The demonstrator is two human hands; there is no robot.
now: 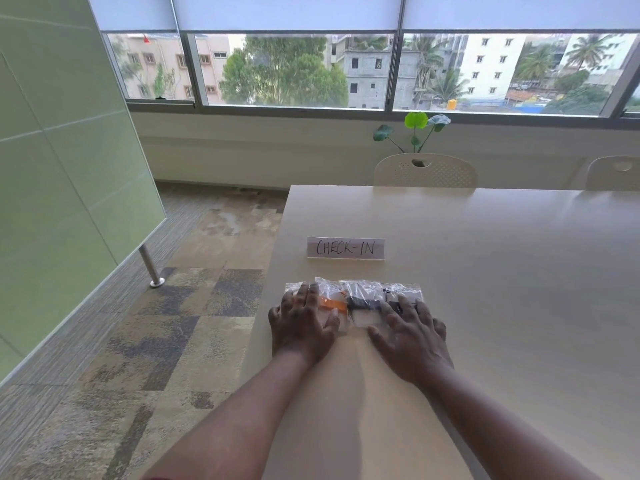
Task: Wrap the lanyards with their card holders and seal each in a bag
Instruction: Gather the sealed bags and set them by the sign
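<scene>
Both forearms outstretched, left grip (302,323) and right grip (412,336) flat, fingers spread.

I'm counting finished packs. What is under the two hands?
Clear bags lie in a row under the left hand and right hand. An orange lanyard and a black lanyard show between them; what lies beneath the palms is covered.

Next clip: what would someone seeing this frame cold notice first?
Two bare forearms reach in from the bottom, with the left hand and right hand laid flat on a row of clear bags near the table's left edge. Orange and black lanyards show through the plastic between the hands. Just beyond stands a handwritten CHECK-IN sign, with a wide window behind.
</scene>
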